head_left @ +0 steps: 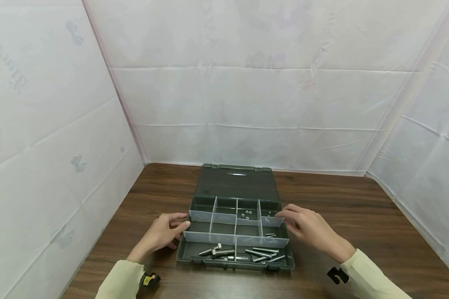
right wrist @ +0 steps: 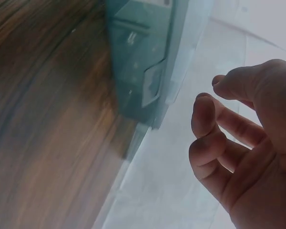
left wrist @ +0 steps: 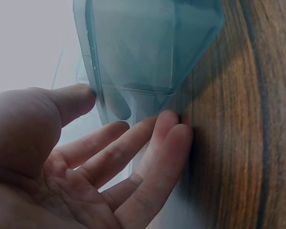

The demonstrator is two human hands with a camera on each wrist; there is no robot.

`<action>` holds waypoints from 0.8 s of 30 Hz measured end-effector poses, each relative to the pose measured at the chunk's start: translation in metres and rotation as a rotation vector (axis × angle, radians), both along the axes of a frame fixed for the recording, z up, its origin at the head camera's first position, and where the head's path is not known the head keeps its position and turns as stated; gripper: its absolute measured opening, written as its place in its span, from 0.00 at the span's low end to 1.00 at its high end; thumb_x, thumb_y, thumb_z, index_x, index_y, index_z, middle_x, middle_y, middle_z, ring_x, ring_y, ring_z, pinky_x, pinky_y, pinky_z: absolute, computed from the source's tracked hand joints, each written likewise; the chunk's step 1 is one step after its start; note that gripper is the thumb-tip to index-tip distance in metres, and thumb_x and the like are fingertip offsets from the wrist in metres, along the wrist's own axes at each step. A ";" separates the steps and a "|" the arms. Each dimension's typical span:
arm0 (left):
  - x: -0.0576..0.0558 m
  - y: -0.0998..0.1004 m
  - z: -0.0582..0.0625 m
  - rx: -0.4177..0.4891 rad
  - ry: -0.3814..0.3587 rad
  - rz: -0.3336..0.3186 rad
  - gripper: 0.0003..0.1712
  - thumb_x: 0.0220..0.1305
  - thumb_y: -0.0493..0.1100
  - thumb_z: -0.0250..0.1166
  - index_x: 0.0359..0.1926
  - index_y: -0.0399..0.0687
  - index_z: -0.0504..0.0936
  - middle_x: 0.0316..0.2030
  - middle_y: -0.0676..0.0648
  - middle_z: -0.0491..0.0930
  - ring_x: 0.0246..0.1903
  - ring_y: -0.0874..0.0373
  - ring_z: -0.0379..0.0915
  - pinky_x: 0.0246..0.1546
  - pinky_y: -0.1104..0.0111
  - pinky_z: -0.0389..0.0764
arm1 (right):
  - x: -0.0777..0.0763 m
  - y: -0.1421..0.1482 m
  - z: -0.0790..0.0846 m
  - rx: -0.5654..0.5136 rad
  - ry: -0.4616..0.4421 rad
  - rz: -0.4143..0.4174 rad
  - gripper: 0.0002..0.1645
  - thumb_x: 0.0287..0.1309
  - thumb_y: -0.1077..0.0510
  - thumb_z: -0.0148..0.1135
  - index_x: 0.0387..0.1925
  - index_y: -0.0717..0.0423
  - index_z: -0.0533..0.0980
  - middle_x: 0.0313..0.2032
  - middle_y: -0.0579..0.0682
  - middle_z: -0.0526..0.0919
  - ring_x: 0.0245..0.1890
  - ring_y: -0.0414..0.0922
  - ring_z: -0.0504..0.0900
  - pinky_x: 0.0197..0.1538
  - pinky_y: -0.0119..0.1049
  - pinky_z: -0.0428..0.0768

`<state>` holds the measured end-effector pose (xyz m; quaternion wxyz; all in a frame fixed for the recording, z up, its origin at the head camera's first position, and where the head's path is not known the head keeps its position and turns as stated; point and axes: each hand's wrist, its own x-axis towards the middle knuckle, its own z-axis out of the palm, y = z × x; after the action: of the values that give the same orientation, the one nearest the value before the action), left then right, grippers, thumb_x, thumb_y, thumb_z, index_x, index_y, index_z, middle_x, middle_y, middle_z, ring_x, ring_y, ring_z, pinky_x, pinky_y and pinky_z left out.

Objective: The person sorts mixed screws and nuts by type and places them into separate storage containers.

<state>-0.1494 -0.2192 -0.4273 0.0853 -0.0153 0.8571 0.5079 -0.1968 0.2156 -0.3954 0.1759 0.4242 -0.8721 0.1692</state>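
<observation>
A dark translucent compartment box point(head_left: 205, 262) lies open on the table, its lid point(head_left: 236, 185) folded back. At its left side my left hand point(head_left: 164, 232) touches the edge with the thumb point(left wrist: 78, 102), fingers loosely bent against the outer wall. My right hand point(head_left: 307, 226) hovers by the right rim, near the back right compartments. In the right wrist view its fingers are loosely curled, with nothing visible between them. Thick hex bolts point(head_left: 224, 252) lie front left, long thin bolts point(head_left: 265, 250) front right. Small nuts point(head_left: 243, 215) and short screws point(head_left: 270, 236) occupy smaller compartments.
Pale upright dividers point(head_left: 209, 237) split the box into several compartments. The dark wooden table point(head_left: 333, 195) extends to both sides. White sheeting point(head_left: 247, 99) hangs behind the table and along its left and right sides.
</observation>
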 end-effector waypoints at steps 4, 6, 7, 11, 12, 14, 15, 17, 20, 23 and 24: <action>0.000 -0.001 -0.001 0.008 -0.002 -0.007 0.29 0.72 0.48 0.67 0.67 0.37 0.77 0.48 0.39 0.87 0.30 0.54 0.83 0.22 0.58 0.86 | 0.001 0.013 -0.003 -0.019 0.027 -0.047 0.22 0.53 0.72 0.72 0.48 0.49 0.86 0.42 0.40 0.83 0.25 0.27 0.67 0.25 0.25 0.68; -0.001 -0.001 -0.001 0.010 -0.006 -0.007 0.28 0.72 0.48 0.67 0.67 0.38 0.77 0.48 0.39 0.87 0.30 0.54 0.83 0.23 0.58 0.86 | 0.001 0.021 -0.006 -0.016 0.023 -0.073 0.24 0.52 0.72 0.73 0.49 0.48 0.85 0.42 0.39 0.83 0.25 0.26 0.67 0.25 0.25 0.68; -0.001 -0.001 -0.001 0.010 -0.008 -0.007 0.28 0.72 0.48 0.67 0.67 0.38 0.77 0.49 0.39 0.87 0.30 0.54 0.83 0.23 0.58 0.86 | 0.002 0.024 -0.006 -0.015 0.017 -0.086 0.24 0.53 0.72 0.72 0.49 0.48 0.85 0.42 0.40 0.83 0.25 0.27 0.67 0.24 0.25 0.68; -0.001 -0.002 -0.001 0.006 -0.012 -0.002 0.28 0.73 0.47 0.67 0.67 0.38 0.77 0.49 0.38 0.87 0.30 0.54 0.83 0.23 0.58 0.86 | 0.004 0.037 -0.010 -0.006 -0.007 -0.141 0.26 0.53 0.72 0.72 0.50 0.45 0.85 0.43 0.40 0.83 0.23 0.27 0.64 0.22 0.24 0.63; 0.000 -0.002 -0.001 0.006 -0.012 -0.001 0.28 0.72 0.48 0.67 0.67 0.38 0.77 0.49 0.38 0.87 0.30 0.54 0.83 0.23 0.58 0.86 | 0.005 0.040 -0.011 -0.005 -0.011 -0.152 0.26 0.52 0.72 0.72 0.50 0.45 0.85 0.44 0.40 0.83 0.22 0.26 0.63 0.21 0.24 0.63; 0.000 -0.002 -0.001 0.005 -0.010 -0.002 0.28 0.73 0.48 0.67 0.67 0.38 0.77 0.49 0.38 0.87 0.30 0.54 0.83 0.22 0.58 0.86 | 0.007 0.045 -0.012 -0.002 -0.021 -0.176 0.26 0.52 0.72 0.73 0.50 0.45 0.85 0.44 0.40 0.83 0.21 0.26 0.62 0.19 0.25 0.61; 0.000 -0.002 0.000 0.005 -0.012 -0.002 0.28 0.73 0.48 0.67 0.67 0.38 0.77 0.49 0.38 0.87 0.30 0.54 0.83 0.22 0.58 0.86 | 0.008 0.048 -0.013 0.003 -0.026 -0.190 0.27 0.52 0.72 0.73 0.50 0.44 0.85 0.44 0.40 0.83 0.20 0.26 0.61 0.18 0.25 0.60; 0.000 -0.002 0.000 0.008 -0.015 -0.001 0.28 0.73 0.48 0.67 0.67 0.38 0.77 0.49 0.38 0.86 0.30 0.54 0.83 0.22 0.58 0.86 | 0.010 0.053 -0.015 0.011 -0.041 -0.212 0.25 0.52 0.71 0.74 0.50 0.46 0.85 0.44 0.41 0.82 0.20 0.26 0.60 0.18 0.25 0.59; 0.000 -0.001 0.000 0.008 -0.016 0.003 0.28 0.72 0.47 0.67 0.67 0.38 0.77 0.49 0.38 0.87 0.30 0.54 0.83 0.22 0.58 0.86 | 0.015 0.060 -0.018 0.025 -0.072 -0.245 0.24 0.53 0.70 0.74 0.51 0.48 0.85 0.44 0.42 0.82 0.20 0.26 0.60 0.17 0.26 0.60; 0.000 -0.001 -0.001 0.008 -0.006 0.001 0.28 0.72 0.48 0.67 0.67 0.38 0.77 0.48 0.38 0.87 0.30 0.54 0.83 0.22 0.58 0.86 | 0.018 0.066 -0.021 0.035 -0.092 -0.264 0.24 0.52 0.69 0.75 0.51 0.50 0.84 0.44 0.42 0.81 0.19 0.26 0.60 0.16 0.26 0.60; 0.000 -0.001 -0.001 0.008 -0.003 0.001 0.28 0.72 0.48 0.67 0.67 0.38 0.77 0.48 0.38 0.87 0.30 0.54 0.83 0.22 0.58 0.86 | 0.019 0.067 -0.022 0.039 -0.097 -0.271 0.25 0.52 0.70 0.76 0.51 0.50 0.84 0.44 0.42 0.81 0.19 0.26 0.60 0.16 0.26 0.60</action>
<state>-0.1491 -0.2204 -0.4279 0.0864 -0.0159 0.8550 0.5111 -0.1775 0.2830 -0.4173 0.1467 0.2970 -0.9320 0.1473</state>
